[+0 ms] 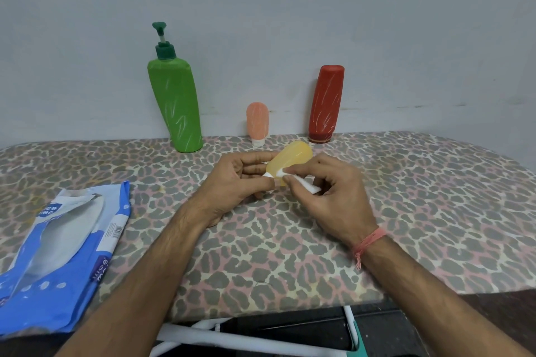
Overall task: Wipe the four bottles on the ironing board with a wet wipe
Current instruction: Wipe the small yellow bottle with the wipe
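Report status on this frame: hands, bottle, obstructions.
Left hand grips yellow bottle. Right hand pinches wet wipe against it. Nothing in the way.

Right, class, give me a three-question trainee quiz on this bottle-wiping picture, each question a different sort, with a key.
1. True or false: the yellow bottle stands on the ironing board.
2. Which hand presses the wet wipe to it? A) left hand B) right hand
3. Fill in: the tallest bottle standing by the wall is the ____ pump bottle.

Key: 1 false, both hands hold it above the board; 2 B; 3 green.
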